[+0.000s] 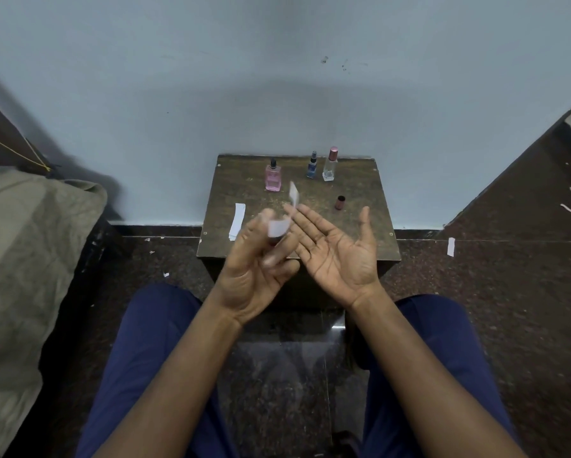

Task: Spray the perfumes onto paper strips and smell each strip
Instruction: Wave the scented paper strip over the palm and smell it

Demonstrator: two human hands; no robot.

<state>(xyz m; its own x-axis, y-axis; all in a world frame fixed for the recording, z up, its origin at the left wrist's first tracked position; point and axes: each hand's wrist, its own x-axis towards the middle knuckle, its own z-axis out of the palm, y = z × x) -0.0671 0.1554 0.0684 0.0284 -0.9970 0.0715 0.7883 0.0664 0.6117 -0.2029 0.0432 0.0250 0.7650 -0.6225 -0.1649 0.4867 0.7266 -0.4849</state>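
My left hand (261, 266), blurred, curls its fingers round a small dark-red bottle (273, 241) with a white patch, above the front of the wooden table (360, 226). My right hand (340, 256) lies palm up with straight fingers. A white paper strip (294, 194) stands just above its index fingertip; whether they touch is unclear. At the back of the table stand a pink bottle (273, 180), a blue spray bottle (311, 166) and a clear bottle with a pink cap (329, 166). A dark-red cap (340, 202) sits near the right hand.
Spare white paper strips (238, 219) lie at the table's left edge. More strips (451, 246) are scattered on the dark floor to the right. A beige cushion (30, 259) fills the left side. The blue wall stands right behind the table. My knees flank its front.
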